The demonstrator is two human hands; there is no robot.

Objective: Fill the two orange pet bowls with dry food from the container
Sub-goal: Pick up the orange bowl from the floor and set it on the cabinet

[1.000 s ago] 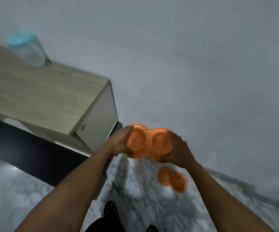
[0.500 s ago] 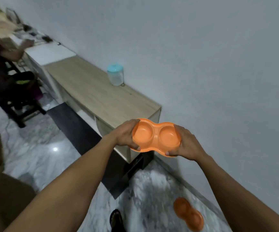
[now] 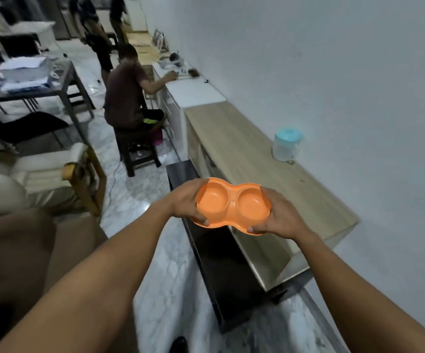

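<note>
Since a moment ago the second orange dish on the floor has left my view, and the room at 10 o'clock has come in, with a seated person [image 3: 127, 93] at a far desk. I hold the orange double bowl [image 3: 232, 205] level in the air: my left hand [image 3: 187, 202] wraps its left end, my right hand [image 3: 280, 216] its right end, fingers curled tight on the rim. Both cups are empty. The container [image 3: 286, 144] with its blue lid stands at 1 o'clock on the wooden tabletop [image 3: 234, 154], well apart from the bowl.
</note>
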